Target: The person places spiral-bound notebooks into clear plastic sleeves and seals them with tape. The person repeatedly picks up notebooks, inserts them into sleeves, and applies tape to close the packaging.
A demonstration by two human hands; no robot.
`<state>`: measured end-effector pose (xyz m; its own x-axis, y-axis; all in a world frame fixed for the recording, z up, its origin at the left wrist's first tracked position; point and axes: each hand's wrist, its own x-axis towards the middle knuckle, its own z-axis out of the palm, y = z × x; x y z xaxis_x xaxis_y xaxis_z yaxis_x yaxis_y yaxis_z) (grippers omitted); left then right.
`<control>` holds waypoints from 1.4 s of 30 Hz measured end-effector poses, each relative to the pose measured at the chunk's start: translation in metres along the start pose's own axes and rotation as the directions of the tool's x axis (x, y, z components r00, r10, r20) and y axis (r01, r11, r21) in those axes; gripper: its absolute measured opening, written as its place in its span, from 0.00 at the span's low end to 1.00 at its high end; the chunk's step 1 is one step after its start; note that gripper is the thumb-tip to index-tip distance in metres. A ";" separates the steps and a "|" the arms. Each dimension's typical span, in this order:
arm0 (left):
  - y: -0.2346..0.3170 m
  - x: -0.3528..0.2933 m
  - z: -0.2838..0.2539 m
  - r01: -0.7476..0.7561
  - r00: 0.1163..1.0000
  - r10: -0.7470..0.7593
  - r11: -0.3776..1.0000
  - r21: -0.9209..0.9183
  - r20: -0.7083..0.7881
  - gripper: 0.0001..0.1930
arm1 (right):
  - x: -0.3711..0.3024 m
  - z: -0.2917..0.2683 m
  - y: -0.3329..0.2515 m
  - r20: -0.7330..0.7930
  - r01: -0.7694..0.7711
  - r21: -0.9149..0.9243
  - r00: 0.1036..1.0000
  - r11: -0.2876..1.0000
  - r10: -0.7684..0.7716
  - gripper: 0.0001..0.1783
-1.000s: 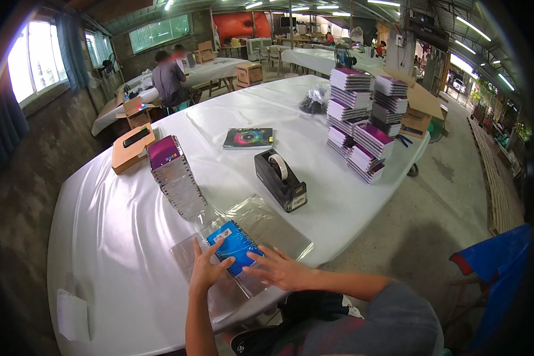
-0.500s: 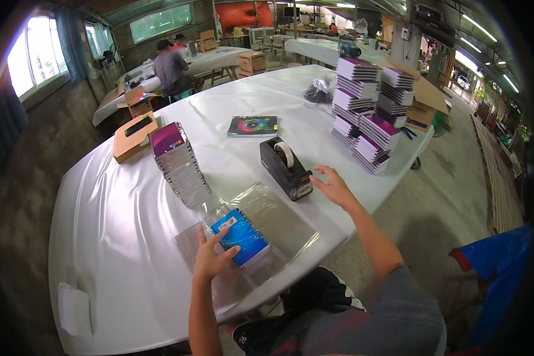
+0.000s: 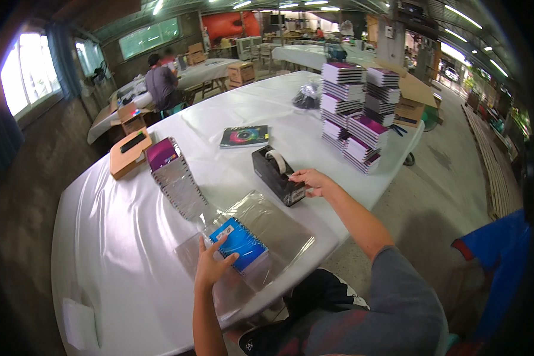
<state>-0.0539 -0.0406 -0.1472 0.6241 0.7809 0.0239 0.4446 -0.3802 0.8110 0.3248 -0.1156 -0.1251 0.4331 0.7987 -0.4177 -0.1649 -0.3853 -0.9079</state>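
A blue spiral-bound notebook (image 3: 245, 244) lies tilted on clear plastic sheets (image 3: 288, 237) near the table's front edge, with clear film over its cover. My left hand (image 3: 211, 264) rests on its left side, thumb and fingers spread. Beyond the sheets stands a black tape dispenser (image 3: 269, 178) holding a roll of tape (image 3: 276, 160). At its front end, my right hand (image 3: 312, 181) pinches thumb and forefinger together on the tape; the strip itself is too small to see clearly.
A tall stack of wrapped notebooks (image 3: 178, 181) stands left, beside a cardboard box (image 3: 124, 163) with a phone on it. A dark notebook (image 3: 244, 136) lies farther back. Several notebook piles (image 3: 362, 127) rise at the right, near blue-handled pliers (image 3: 399, 129). A person (image 3: 162, 88) sits beyond.
My right hand has moved left from beside the dispenser onto its front end, and its fingers have closed. My left hand stays on the blue notebook. The view has shifted slightly.
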 end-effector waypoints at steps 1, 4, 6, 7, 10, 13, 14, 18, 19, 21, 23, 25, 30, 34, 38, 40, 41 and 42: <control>-0.001 0.001 0.001 -0.007 1.000 0.007 1.000 0.008 0.006 0.34 | 0.006 -0.006 0.006 0.004 0.004 0.053 1.000 0.999 -0.004 0.09; 0.000 0.000 -0.002 0.009 1.000 -0.009 1.000 0.018 -0.012 0.34 | -0.004 0.006 0.015 0.032 0.074 0.209 0.996 0.975 -0.082 0.12; 0.004 -0.001 -0.002 0.025 1.000 -0.025 1.000 0.016 -0.010 0.34 | -0.013 0.010 0.019 -0.021 0.108 0.302 0.994 0.947 -0.106 0.15; 0.006 -0.001 -0.003 0.032 0.999 -0.032 0.999 0.016 -0.006 0.34 | -0.017 0.013 0.021 -0.053 0.122 0.355 0.993 0.927 -0.110 0.16; 0.000 0.001 -0.001 0.035 0.999 -0.035 0.999 -0.006 0.001 0.34 | -0.022 0.010 0.022 -0.055 0.165 0.417 0.986 0.894 -0.156 0.17; -0.001 0.001 0.000 0.023 1.000 -0.023 0.999 0.027 -0.005 0.34 | -0.020 0.003 0.038 -0.025 0.173 0.458 0.983 0.872 -0.182 0.14; -0.001 0.002 0.000 0.020 1.000 -0.020 0.999 0.047 -0.014 0.34 | -0.017 0.002 0.046 -0.012 0.170 0.473 0.982 0.865 -0.186 0.13; 0.008 0.002 0.003 0.058 0.998 -0.057 0.997 0.054 -0.037 0.34 | -0.021 0.005 0.075 -0.417 0.372 -0.441 0.721 0.817 -0.553 0.09; 0.008 0.002 0.005 0.053 0.998 -0.051 0.997 0.047 -0.041 0.33 | -0.026 0.004 0.081 -0.457 0.300 -0.646 0.584 0.701 -0.671 0.09; 0.003 0.001 0.000 0.022 0.998 -0.019 0.999 0.045 -0.055 0.33 | -0.035 0.004 0.076 -0.409 0.261 -0.767 0.503 0.586 -0.761 0.08; -0.010 -0.002 -0.003 -0.021 0.998 0.023 0.998 0.053 -0.051 0.34 | -0.046 0.005 0.066 -0.317 0.384 -0.661 0.637 0.645 -0.703 0.08; -0.016 0.003 0.000 -0.012 0.999 0.015 0.997 0.077 -0.032 0.34 | -0.055 0.019 0.050 -0.226 0.583 -0.375 0.696 0.721 -0.681 0.11; -0.018 0.005 0.006 0.033 0.999 -0.033 0.999 -0.035 0.006 0.35 | -0.097 0.077 -0.012 0.358 0.473 -0.191 0.849 0.860 -0.388 0.32; -0.005 0.003 0.002 0.079 0.996 -0.079 0.997 0.002 0.028 0.38 | -0.086 0.138 -0.027 0.682 0.562 -0.277 0.687 0.779 -0.253 0.45; -0.011 0.004 -0.001 0.083 0.996 -0.083 0.997 0.007 0.033 0.39 | -0.049 0.189 -0.017 0.772 0.595 -0.309 0.613 0.742 -0.171 0.51; -0.009 0.006 0.001 0.082 0.996 -0.082 0.997 -0.006 0.036 0.39 | -0.033 0.198 -0.010 0.777 0.676 -0.358 0.599 0.644 -0.196 0.54; -0.007 0.004 0.000 0.090 0.995 -0.089 0.996 -0.015 0.033 0.39 | -0.028 0.204 -0.007 0.761 0.695 -0.420 0.620 0.584 -0.190 0.56; -0.004 0.004 0.002 0.089 0.995 -0.088 0.996 -0.027 0.042 0.39 | -0.027 0.206 -0.004 0.734 0.700 -0.488 0.652 0.521 -0.188 0.57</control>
<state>-0.0523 -0.0367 -0.1514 0.6090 0.7900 -0.0715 0.4805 -0.2957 0.8257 0.1314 -0.0407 -0.1178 -0.3373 0.9327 -0.1281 0.6499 0.1323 -0.7484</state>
